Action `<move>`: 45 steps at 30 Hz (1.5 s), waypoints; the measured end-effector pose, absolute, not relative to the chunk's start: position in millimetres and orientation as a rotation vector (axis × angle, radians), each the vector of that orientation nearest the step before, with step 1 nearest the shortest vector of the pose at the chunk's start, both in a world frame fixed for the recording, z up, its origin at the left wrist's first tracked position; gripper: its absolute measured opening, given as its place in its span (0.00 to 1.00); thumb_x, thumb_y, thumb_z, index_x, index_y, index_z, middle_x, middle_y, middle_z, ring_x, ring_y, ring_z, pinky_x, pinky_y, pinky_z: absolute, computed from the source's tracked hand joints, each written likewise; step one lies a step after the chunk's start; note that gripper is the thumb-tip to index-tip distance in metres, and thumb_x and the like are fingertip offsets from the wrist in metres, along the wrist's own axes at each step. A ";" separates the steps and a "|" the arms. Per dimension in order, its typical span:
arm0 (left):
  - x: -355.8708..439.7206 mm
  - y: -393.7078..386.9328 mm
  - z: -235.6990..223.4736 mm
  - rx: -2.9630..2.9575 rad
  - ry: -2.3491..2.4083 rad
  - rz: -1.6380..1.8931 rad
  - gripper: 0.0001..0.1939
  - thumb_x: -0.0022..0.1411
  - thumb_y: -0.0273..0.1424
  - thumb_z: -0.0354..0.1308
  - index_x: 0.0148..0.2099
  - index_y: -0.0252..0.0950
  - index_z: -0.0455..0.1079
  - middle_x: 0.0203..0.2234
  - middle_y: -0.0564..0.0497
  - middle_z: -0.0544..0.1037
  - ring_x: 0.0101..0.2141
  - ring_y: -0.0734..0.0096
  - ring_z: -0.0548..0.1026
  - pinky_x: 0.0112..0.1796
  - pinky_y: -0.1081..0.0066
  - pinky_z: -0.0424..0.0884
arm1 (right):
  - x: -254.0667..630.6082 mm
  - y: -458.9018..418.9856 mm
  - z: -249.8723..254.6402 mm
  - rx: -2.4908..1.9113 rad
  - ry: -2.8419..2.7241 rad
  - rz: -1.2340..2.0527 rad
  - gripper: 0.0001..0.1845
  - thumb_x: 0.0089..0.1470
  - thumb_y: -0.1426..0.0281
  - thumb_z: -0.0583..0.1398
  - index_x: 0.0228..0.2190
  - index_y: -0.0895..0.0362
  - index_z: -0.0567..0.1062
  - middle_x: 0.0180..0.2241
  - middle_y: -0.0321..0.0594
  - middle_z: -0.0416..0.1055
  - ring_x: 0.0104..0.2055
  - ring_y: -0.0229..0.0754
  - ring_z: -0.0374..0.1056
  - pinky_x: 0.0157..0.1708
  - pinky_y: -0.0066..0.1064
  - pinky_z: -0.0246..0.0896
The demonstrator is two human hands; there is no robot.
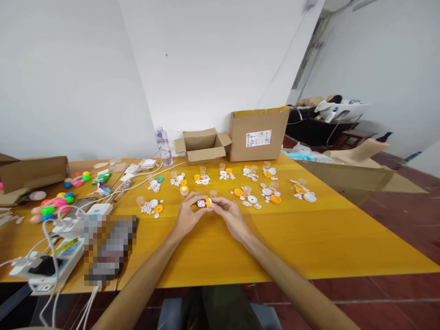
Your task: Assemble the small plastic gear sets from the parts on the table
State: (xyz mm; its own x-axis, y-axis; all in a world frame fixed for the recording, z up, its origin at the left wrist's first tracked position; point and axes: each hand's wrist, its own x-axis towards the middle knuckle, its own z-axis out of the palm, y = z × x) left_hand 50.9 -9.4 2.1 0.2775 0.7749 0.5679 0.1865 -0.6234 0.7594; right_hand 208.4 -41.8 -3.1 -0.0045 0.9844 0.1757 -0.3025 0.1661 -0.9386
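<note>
Above the middle of the table, both hands hold one small clear plastic jar [201,204] on its side, white spotted pieces showing inside. Its orange-yellow cap [208,202] faces right. My left hand [188,214] closes around the clear body, while my right hand [231,216] has its fingers closed at the cap end. Just behind my left hand stands a similar small jar with a yellow cap [184,189]. Farther back lie several groups of loose parts, each with a clear cup [213,194], white perforated pieces [227,175] and yellow or white round caps [276,199].
An open cardboard box [206,155], a closed carton [257,137] and a water bottle [164,145] stand against the wall. To the left are power strips [74,250] with cables, a blurred dark device [113,250] and several coloured balls [60,201]. The table's front edge runs before me.
</note>
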 end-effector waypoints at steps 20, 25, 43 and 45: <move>51.1 -11.9 3.1 2.074 0.893 1.355 0.12 0.57 0.37 0.66 0.43 0.40 0.78 0.32 0.50 0.78 0.33 0.66 0.75 0.38 0.65 0.74 | 209.0 -39.4 -7.1 -0.877 -1.060 1.235 0.16 0.39 0.55 0.72 0.29 0.51 0.84 0.31 0.39 0.80 0.37 0.47 0.72 0.43 0.39 0.65; 51.1 -12.0 1.8 2.078 0.871 1.369 0.11 0.58 0.36 0.66 0.44 0.41 0.78 0.36 0.48 0.78 0.37 0.64 0.76 0.41 0.64 0.73 | 208.8 -39.8 -6.5 -0.857 -1.069 1.224 0.15 0.40 0.56 0.72 0.30 0.50 0.84 0.32 0.39 0.80 0.38 0.47 0.72 0.44 0.39 0.65; 49.2 -11.2 1.4 2.096 0.787 1.320 0.12 0.59 0.37 0.65 0.45 0.40 0.78 0.33 0.50 0.75 0.34 0.66 0.72 0.38 0.67 0.71 | 206.7 -41.4 -3.7 -0.883 -0.990 1.350 0.23 0.34 0.48 0.73 0.25 0.54 0.82 0.27 0.39 0.77 0.33 0.42 0.69 0.39 0.35 0.66; 49.4 -10.9 1.0 2.094 0.773 1.326 0.12 0.59 0.37 0.65 0.45 0.40 0.78 0.33 0.50 0.75 0.33 0.67 0.72 0.38 0.67 0.71 | 206.8 -41.8 -2.7 -0.885 -0.987 1.352 0.23 0.34 0.48 0.73 0.25 0.54 0.82 0.27 0.39 0.77 0.33 0.42 0.68 0.39 0.34 0.66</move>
State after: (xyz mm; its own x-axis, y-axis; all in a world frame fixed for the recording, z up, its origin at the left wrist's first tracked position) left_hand 49.4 -10.9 1.0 0.3514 0.7104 0.6098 0.1809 -0.6906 0.7003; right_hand 206.8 -41.8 -2.7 -0.0296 0.9981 0.0549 -0.3567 0.0407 -0.9333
